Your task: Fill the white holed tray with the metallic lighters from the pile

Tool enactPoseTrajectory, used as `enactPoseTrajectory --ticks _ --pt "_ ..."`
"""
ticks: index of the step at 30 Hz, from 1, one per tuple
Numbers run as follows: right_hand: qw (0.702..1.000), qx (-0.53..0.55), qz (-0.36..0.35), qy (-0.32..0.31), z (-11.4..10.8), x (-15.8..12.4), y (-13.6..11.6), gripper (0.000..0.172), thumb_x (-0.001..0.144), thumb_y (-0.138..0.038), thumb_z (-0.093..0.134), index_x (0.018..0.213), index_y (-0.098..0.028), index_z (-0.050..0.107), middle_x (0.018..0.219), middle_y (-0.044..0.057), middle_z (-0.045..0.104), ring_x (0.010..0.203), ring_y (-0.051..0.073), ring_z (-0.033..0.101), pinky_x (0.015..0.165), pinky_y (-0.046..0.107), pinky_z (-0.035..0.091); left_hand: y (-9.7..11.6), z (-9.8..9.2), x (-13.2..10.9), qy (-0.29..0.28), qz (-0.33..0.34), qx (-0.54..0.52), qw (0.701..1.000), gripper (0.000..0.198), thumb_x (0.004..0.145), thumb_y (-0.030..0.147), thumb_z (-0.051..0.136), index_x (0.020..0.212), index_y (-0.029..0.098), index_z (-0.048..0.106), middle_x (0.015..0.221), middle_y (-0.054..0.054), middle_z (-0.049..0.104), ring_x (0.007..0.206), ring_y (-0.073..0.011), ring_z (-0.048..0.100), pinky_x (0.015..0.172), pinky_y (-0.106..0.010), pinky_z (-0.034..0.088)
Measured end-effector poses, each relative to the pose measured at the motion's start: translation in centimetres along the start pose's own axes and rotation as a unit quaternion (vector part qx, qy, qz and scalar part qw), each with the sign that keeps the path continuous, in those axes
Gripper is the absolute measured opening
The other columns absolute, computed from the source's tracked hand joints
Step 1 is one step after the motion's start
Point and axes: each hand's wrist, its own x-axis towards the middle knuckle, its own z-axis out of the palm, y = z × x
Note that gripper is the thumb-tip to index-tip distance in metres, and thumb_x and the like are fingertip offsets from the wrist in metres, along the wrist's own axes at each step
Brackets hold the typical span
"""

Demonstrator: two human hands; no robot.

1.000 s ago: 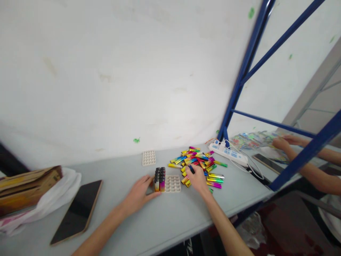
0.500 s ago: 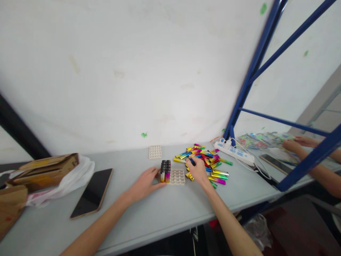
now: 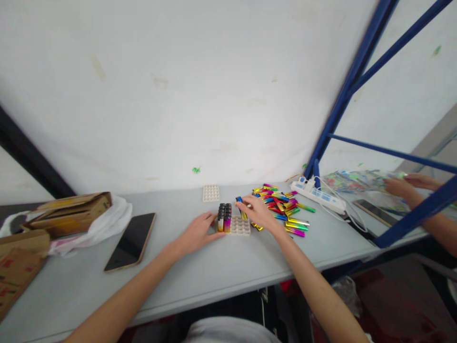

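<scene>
A white tray with round holes (image 3: 241,226) lies on the table, and several upright lighters (image 3: 224,218) with black tops fill its left part. My left hand (image 3: 197,232) rests beside the tray's left end, thumb and fingers spread around the edge of the lighters. Over the tray's right part, my right hand (image 3: 257,212) pinches a gold and blue lighter (image 3: 242,208), held roughly upright. Right of that hand spreads a loose pile of shiny coloured lighters (image 3: 291,209). A second holed tray (image 3: 211,193) lies near the wall.
At the left are a black phone (image 3: 131,242), a white plastic bag (image 3: 119,213) and cardboard boxes (image 3: 85,212). A white power strip (image 3: 318,196) with cables and a blue metal frame (image 3: 330,119) stand right. Another person's hands (image 3: 402,186) are at the far right.
My right hand has moved left from the pile to above the tray with a lighter, now turned upright. My left hand stays beside the tray. The camera view has shifted slightly.
</scene>
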Motion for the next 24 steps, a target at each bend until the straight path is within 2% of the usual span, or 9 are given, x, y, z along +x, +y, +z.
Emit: enactPoseTrajectory --ticks 3,7,15,24 --pt "1.000 -0.017 0.017 -0.017 0.1 0.4 0.6 0.046 0.106 -0.054 0.052 0.072 -0.023 0.052 0.066 -0.002 0.058 0.063 0.016 0.050 0.063 0.029 0.036 -0.1 0.1 0.0 0.007 -0.003 0.001 1.000 0.051 0.095 0.068 0.063 0.105 0.018 0.069 0.104 -0.011 0.069 0.095 -0.0291 0.065 0.091 -0.041 0.054" --pt "0.999 -0.011 0.013 -0.031 0.8 0.3 1.8 0.042 0.106 -0.053 0.053 0.078 -0.022 0.057 0.074 0.001 0.068 0.069 0.018 0.057 0.066 0.029 0.037 -0.2 0.3 0.0 0.007 0.000 -0.001 1.000 0.051 0.096 0.069 0.062 0.107 0.020 0.069 0.104 -0.009 0.069 0.096 -0.0286 0.065 0.092 -0.040 0.054" --pt "0.996 -0.025 -0.023 -0.076 0.6 0.2 2.1 0.035 0.108 -0.048 0.055 0.084 -0.021 0.059 0.082 0.002 0.069 0.076 0.020 0.060 0.071 0.029 0.039 0.2 0.1 -0.2 0.000 -0.003 -0.003 1.000 0.050 0.097 0.067 0.062 0.107 0.019 0.069 0.106 -0.010 0.068 0.098 -0.0298 0.065 0.092 -0.041 0.053" --pt "0.985 -0.121 -0.059 -0.105 1.5 0.5 2.4 0.020 0.103 -0.034 0.069 0.091 -0.018 0.069 0.090 0.007 0.072 0.083 0.021 0.063 0.078 0.031 0.045 -0.1 0.2 -0.2 0.003 -0.006 0.002 1.000 0.049 0.095 0.067 0.063 0.104 0.020 0.068 0.106 -0.010 0.068 0.097 -0.0300 0.065 0.092 -0.042 0.054"
